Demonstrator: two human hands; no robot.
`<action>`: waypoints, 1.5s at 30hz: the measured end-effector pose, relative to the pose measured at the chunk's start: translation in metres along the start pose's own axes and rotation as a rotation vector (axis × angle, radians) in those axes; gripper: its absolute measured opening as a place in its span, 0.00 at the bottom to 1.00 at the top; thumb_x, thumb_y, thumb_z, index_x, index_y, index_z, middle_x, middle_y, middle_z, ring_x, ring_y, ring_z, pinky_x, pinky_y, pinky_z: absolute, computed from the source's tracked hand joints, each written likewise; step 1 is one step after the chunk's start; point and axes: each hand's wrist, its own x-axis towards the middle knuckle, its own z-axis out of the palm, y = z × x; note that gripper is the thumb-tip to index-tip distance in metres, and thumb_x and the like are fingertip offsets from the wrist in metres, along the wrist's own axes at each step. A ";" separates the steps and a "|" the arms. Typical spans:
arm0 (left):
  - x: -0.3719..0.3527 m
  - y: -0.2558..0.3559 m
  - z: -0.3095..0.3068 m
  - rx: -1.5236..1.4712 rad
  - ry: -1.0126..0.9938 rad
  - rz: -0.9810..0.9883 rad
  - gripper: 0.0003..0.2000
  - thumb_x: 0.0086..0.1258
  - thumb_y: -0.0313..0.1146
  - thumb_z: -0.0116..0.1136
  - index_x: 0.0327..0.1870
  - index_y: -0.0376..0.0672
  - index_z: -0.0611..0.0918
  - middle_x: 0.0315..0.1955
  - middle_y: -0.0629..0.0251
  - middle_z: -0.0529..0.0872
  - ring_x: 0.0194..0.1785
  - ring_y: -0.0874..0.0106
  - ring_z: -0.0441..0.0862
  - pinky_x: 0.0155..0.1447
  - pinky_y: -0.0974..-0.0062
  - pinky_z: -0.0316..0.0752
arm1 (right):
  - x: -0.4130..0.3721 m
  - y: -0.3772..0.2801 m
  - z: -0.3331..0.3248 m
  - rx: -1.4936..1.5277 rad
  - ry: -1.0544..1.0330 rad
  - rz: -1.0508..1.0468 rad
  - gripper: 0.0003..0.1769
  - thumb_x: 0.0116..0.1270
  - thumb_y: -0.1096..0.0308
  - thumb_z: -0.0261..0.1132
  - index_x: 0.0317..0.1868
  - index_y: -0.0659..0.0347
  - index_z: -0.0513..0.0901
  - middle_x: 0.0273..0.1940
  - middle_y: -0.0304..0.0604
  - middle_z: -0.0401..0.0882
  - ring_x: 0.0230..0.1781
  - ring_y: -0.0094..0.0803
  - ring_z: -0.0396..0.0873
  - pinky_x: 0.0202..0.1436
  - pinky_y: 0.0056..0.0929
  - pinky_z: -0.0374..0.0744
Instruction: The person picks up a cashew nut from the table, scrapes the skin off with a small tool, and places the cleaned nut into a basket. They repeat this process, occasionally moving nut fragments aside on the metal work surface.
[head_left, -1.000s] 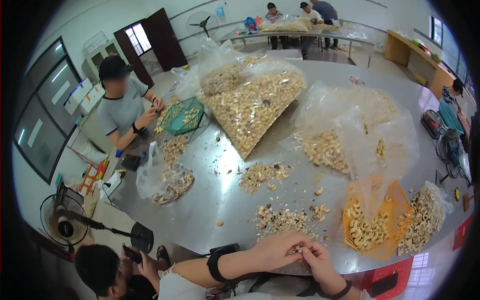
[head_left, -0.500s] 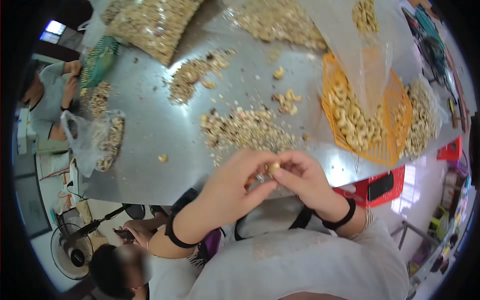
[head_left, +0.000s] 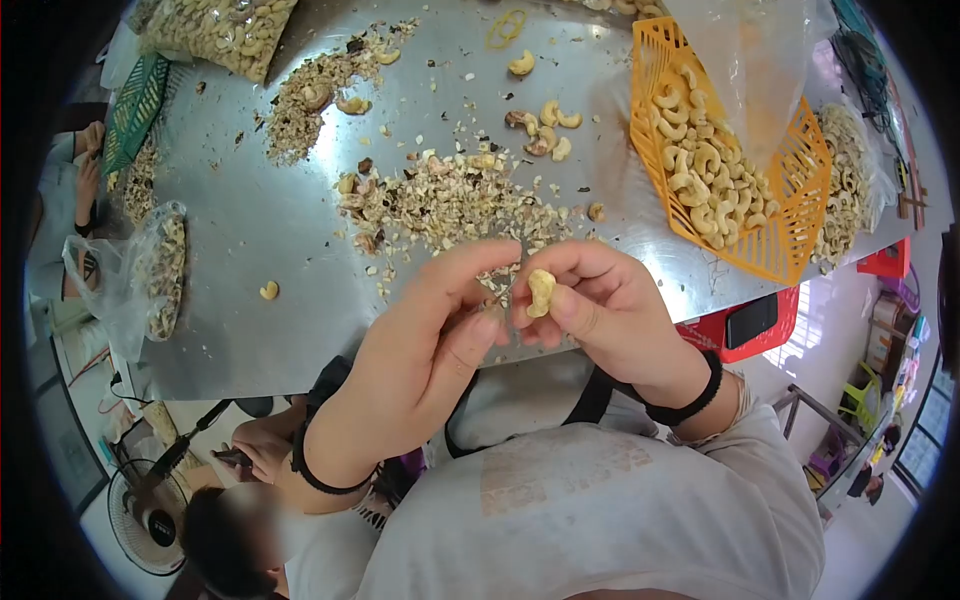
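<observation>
Between the thumb and fingers of my right hand [head_left: 625,320] is a pale cashew [head_left: 540,293], held upright over the near edge of the table. My left hand [head_left: 415,345] is just to its left, thumb and fingertips drawn together. Something thin and small seems to show at those fingertips, but I cannot make it out. Right beyond both hands lies a heap of skin flakes and nut bits [head_left: 440,205]. Several loose cashews [head_left: 548,114] rest behind the heap. At the right, an orange plastic basket [head_left: 790,262] holds many peeled cashews [head_left: 705,175].
A finer crumb pile [head_left: 300,110] and a bag of cashews [head_left: 215,35] lie at the back left. A clear bag [head_left: 165,270] sits near the left edge. Below right is a red stool [head_left: 770,335] with a phone [head_left: 752,320]. Another person [head_left: 260,450] sits at lower left, near a fan [head_left: 150,515].
My view has tilted, so the table's contents appear higher and further left. My hands have drawn slightly apart, and the cashew in my right hand now shows more fully.
</observation>
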 end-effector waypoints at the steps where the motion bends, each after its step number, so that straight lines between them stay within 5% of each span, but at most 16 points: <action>1: 0.000 0.000 0.003 -0.059 0.043 0.012 0.16 0.65 0.28 0.39 0.54 0.36 0.63 0.27 0.64 0.73 0.24 0.84 0.64 0.28 0.88 0.61 | 0.000 0.000 -0.002 0.003 -0.027 0.001 0.15 0.61 0.63 0.55 0.43 0.65 0.70 0.36 0.41 0.74 0.32 0.21 0.73 0.32 0.16 0.72; 17: 0.005 0.007 0.003 0.221 0.070 0.029 0.15 0.62 0.22 0.43 0.52 0.37 0.69 0.35 0.60 0.78 0.35 0.72 0.77 0.39 0.81 0.70 | -0.001 -0.007 0.001 -0.055 -0.014 0.000 0.14 0.65 0.67 0.49 0.47 0.66 0.69 0.34 0.37 0.73 0.32 0.17 0.67 0.36 0.16 0.69; 23: 0.004 0.004 0.001 0.021 0.098 -0.045 0.15 0.64 0.25 0.41 0.53 0.36 0.68 0.32 0.61 0.78 0.33 0.76 0.75 0.38 0.83 0.69 | 0.000 -0.004 0.000 -0.103 -0.042 -0.040 0.13 0.63 0.70 0.51 0.47 0.65 0.69 0.38 0.38 0.71 0.33 0.19 0.67 0.37 0.17 0.68; 28: 0.005 0.003 0.004 -0.113 0.124 -0.056 0.16 0.65 0.25 0.40 0.54 0.35 0.67 0.28 0.62 0.77 0.32 0.77 0.74 0.38 0.84 0.68 | 0.003 0.001 -0.003 -0.339 0.020 -0.300 0.12 0.55 0.77 0.58 0.42 0.64 0.73 0.36 0.37 0.69 0.31 0.19 0.66 0.36 0.17 0.67; 39: 0.002 0.000 0.008 0.003 0.067 -0.081 0.18 0.61 0.25 0.45 0.54 0.38 0.67 0.28 0.62 0.79 0.29 0.75 0.76 0.34 0.83 0.69 | 0.003 0.004 -0.004 -0.610 0.175 -0.429 0.12 0.46 0.78 0.63 0.34 0.61 0.75 0.29 0.36 0.69 0.26 0.21 0.66 0.30 0.17 0.67; 45: 0.002 -0.004 0.009 0.184 0.114 0.077 0.17 0.60 0.24 0.46 0.52 0.38 0.69 0.29 0.59 0.79 0.29 0.71 0.77 0.34 0.82 0.69 | 0.003 0.003 -0.001 -0.648 0.203 -0.442 0.11 0.45 0.77 0.63 0.32 0.60 0.76 0.27 0.36 0.69 0.24 0.21 0.66 0.29 0.17 0.67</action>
